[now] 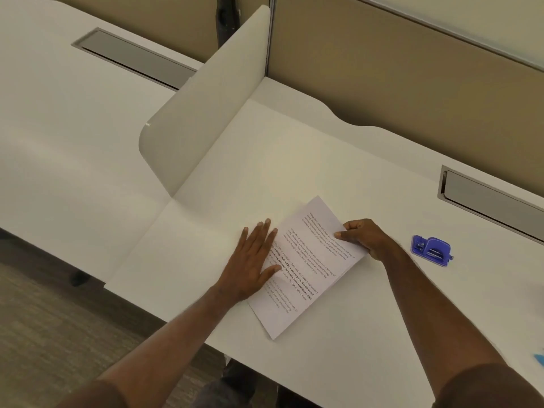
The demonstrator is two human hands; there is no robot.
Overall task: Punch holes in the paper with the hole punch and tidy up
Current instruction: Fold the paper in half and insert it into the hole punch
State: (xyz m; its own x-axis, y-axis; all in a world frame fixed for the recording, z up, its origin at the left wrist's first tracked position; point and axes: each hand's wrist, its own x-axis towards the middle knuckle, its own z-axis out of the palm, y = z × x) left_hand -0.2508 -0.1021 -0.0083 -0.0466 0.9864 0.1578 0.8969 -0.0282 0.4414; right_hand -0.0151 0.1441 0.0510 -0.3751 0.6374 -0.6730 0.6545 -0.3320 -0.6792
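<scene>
A thin stack of printed white paper (309,269) lies at an angle on the white desk (294,160). My left hand (253,260) rests flat on the stack's left edge, fingers spread. My right hand (365,237) pinches the stack's right edge between thumb and fingers. A blue hole punch (431,249) stands on the desk to the right of my right hand, apart from the paper.
A white divider panel (203,113) rises at the left of the work area. A grey cable tray slot (488,198) is set into the desk at the back right. Tan partition walls stand behind. A small blue object (539,358) shows at the right edge.
</scene>
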